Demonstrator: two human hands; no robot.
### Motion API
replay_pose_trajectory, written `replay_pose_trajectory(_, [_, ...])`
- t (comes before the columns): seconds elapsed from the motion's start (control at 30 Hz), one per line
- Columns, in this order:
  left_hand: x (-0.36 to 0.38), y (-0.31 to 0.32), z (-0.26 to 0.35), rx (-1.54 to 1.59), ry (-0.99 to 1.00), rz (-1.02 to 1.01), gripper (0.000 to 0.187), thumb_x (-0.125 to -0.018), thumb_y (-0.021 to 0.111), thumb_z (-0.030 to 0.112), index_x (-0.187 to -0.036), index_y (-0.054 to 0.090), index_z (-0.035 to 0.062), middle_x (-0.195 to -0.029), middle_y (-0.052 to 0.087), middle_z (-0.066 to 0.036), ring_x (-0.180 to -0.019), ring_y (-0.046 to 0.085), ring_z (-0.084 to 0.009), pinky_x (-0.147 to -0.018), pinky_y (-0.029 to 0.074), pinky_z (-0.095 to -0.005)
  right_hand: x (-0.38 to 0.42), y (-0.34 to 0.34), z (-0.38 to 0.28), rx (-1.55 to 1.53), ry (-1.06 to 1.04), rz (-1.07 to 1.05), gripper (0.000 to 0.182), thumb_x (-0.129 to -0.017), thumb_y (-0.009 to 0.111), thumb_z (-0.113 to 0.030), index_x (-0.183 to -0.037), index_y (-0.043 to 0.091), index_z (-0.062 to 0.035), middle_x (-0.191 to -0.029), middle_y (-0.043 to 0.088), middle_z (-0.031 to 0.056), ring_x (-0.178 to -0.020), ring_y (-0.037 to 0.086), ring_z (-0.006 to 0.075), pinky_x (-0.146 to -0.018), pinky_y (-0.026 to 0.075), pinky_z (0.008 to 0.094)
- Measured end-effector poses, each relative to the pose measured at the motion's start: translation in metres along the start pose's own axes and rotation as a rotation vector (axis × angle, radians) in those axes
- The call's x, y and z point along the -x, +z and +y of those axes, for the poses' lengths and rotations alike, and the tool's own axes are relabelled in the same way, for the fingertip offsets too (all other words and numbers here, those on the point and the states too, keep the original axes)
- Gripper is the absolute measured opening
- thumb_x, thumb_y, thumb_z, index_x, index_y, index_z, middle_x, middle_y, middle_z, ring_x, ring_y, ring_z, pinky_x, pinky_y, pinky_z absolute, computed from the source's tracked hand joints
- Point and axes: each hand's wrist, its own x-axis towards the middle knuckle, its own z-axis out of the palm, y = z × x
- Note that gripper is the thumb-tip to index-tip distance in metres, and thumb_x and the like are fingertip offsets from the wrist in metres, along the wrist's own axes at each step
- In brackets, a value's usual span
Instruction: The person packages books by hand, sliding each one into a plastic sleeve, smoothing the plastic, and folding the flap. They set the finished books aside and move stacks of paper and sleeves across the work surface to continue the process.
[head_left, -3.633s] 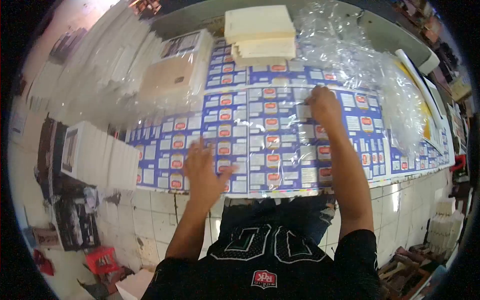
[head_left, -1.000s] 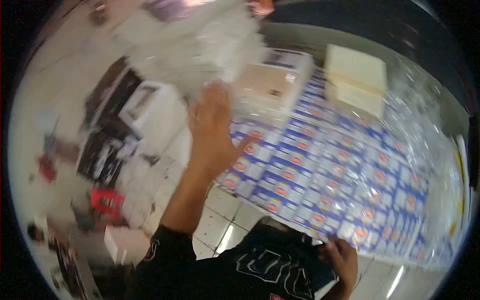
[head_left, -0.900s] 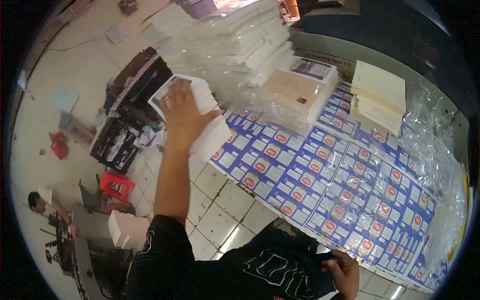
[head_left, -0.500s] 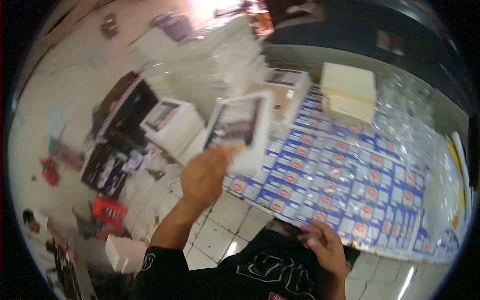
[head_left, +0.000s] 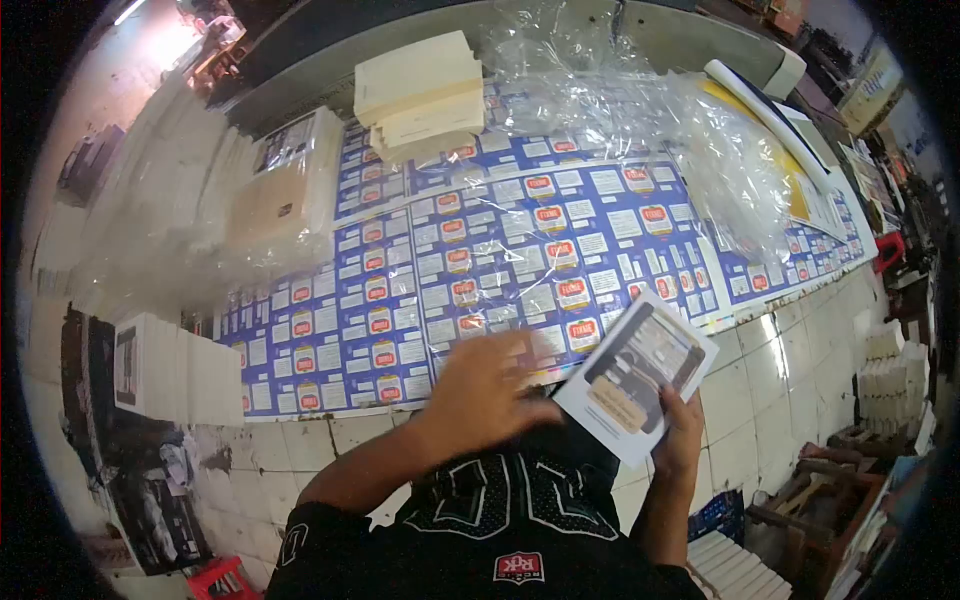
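In my right hand is a white-covered book with a dark picture on its front. It is tilted above the near edge of the table, with my thumb on the cover. My left hand is to the left of the book and apart from it. Its fingers are blurred by motion, but the thumb stands away from them and nothing shows in the hand. Beneath both hands are the table's blue-and-white printed sheets, covered with repeated red labels.
Stacked books stand at the left, beside wrapped piles. A cream paper block sits at the back. Crumpled clear plastic covers the back right, near a white roll. More stacks stand beyond the tiled floor.
The book has passed from my left hand to my right hand and moved to the right. My left hand has come back from the stacks, and the view has swung right.
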Motion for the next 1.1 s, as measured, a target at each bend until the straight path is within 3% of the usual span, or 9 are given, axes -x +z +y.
replay_pose_trajectory(0.03, [-0.002, -0.002, -0.007, -0.014, -0.261, 0.111, 0.069, -0.076, 0.077, 0.044, -0.128, 0.054, 0.0059, -0.131, 0.052, -0.015, -0.118, 0.052, -0.0284, -0.094, 0.038, -0.0456, 0.005, -0.008, -0.001, 0.005, 0.004, 0.01, 0.055, -0.09, 0.055, -0.01, -0.139, 0.034, 0.0053, -0.13, 0.052, 0.0209, -0.118, 0.055, 0.0286, -0.1, 0.045, 0.0389])
replay_pose_trajectory(0.1, [-0.01, -0.006, -0.005, -0.245, -0.36, 0.297, 0.079, -0.069, 0.081, 0.048, -0.127, 0.052, 0.0014, -0.125, 0.05, -0.015, -0.115, 0.049, -0.0296, -0.095, 0.033, -0.048, 0.01, -0.016, 0.001, -0.04, 0.086, 0.056, 0.057, -0.09, 0.055, -0.009, -0.14, 0.033, 0.0051, -0.129, 0.053, 0.0203, -0.116, 0.056, 0.0286, -0.1, 0.045, 0.039])
replay_pose_trajectory(0.17, [-0.007, 0.004, -0.013, -0.196, -0.364, 0.193, 0.068, -0.075, 0.079, 0.041, -0.124, 0.051, 0.0039, -0.133, 0.04, -0.019, -0.124, 0.038, -0.0341, -0.102, 0.026, -0.0511, 0.014, -0.023, 0.003, -0.028, 0.105, 0.053, 0.058, -0.089, 0.056, -0.009, -0.14, 0.033, 0.005, -0.13, 0.053, 0.02, -0.115, 0.057, 0.0285, -0.099, 0.046, 0.0394])
replay_pose_trajectory(0.27, [-0.009, 0.021, -0.038, -0.334, -0.411, 0.052, 0.047, -0.082, 0.073, 0.031, -0.119, 0.058, 0.0048, -0.12, 0.053, -0.016, -0.114, 0.049, -0.0322, -0.097, 0.032, -0.0482, 0.016, -0.021, -0.003, 0.015, 0.094, 0.084, 0.06, -0.087, 0.06, -0.011, -0.139, 0.035, 0.0042, -0.126, 0.055, 0.0184, -0.113, 0.057, 0.0277, -0.099, 0.046, 0.04])
replay_pose_trajectory(0.37, [-0.004, 0.021, -0.058, -0.322, -0.465, 0.055, 0.029, -0.085, 0.067, 0.018, -0.112, 0.065, 0.0092, -0.097, 0.064, -0.009, -0.093, 0.061, -0.0268, -0.08, 0.04, -0.0422, 0.023, -0.007, 0.0, 0.066, 0.083, -0.016, 0.064, -0.084, 0.062, -0.012, -0.139, 0.035, 0.0053, -0.129, 0.055, 0.0201, -0.113, 0.058, 0.0276, -0.098, 0.047, 0.0398])
replay_pose_trajectory(0.43, [-0.006, 0.017, -0.06, -0.167, -0.408, 0.291, 0.017, -0.086, 0.065, 0.015, -0.101, 0.071, 0.0091, -0.079, 0.066, -0.006, -0.074, 0.063, -0.0254, -0.067, 0.043, -0.0383, 0.026, 0.015, 0.004, 0.124, 0.134, -0.183, 0.068, -0.081, 0.065, -0.014, -0.139, 0.035, 0.0054, -0.127, 0.056, 0.019, -0.113, 0.058, 0.0269, -0.098, 0.047, 0.0378])
replay_pose_trajectory(0.7, [0.007, 0.01, -0.049, -0.098, -0.472, 0.284, 0.017, -0.087, 0.065, 0.016, -0.101, 0.071, 0.0101, -0.081, 0.064, -0.005, -0.074, 0.062, -0.0253, -0.065, 0.044, -0.038, 0.022, 0.08, 0.038, 0.155, 0.251, -0.457, 0.058, -0.089, 0.059, -0.004, -0.14, 0.032, 0.0009, -0.126, 0.054, 0.0142, -0.117, 0.053, 0.0231, -0.1, 0.042, 0.0372])
replay_pose_trajectory(0.8, [0.025, 0.019, -0.055, -0.142, -0.405, 0.211, 0.037, -0.086, 0.064, 0.018, -0.122, 0.061, 0.0101, -0.106, 0.06, -0.008, -0.098, 0.056, -0.0279, -0.082, 0.041, -0.041, 0.019, 0.091, 0.045, 0.115, 0.215, -0.346, 0.052, -0.091, 0.056, -0.004, -0.137, 0.033, 0.0013, -0.125, 0.054, 0.0146, -0.114, 0.054, 0.0233, -0.1, 0.043, 0.0374])
replay_pose_trajectory(1.1, [0.056, 0.031, -0.047, -0.227, -0.623, 0.298, 0.044, -0.081, 0.07, 0.013, -0.122, 0.058, 0.005, -0.113, 0.054, -0.014, -0.099, 0.054, -0.0327, -0.084, 0.044, -0.0437, -0.002, 0.107, 0.031, -0.02, 0.181, -0.116, 0.043, -0.095, 0.05, -0.004, -0.135, 0.035, 0.0006, -0.125, 0.053, 0.0166, -0.11, 0.056, 0.0242, -0.095, 0.048, 0.0375])
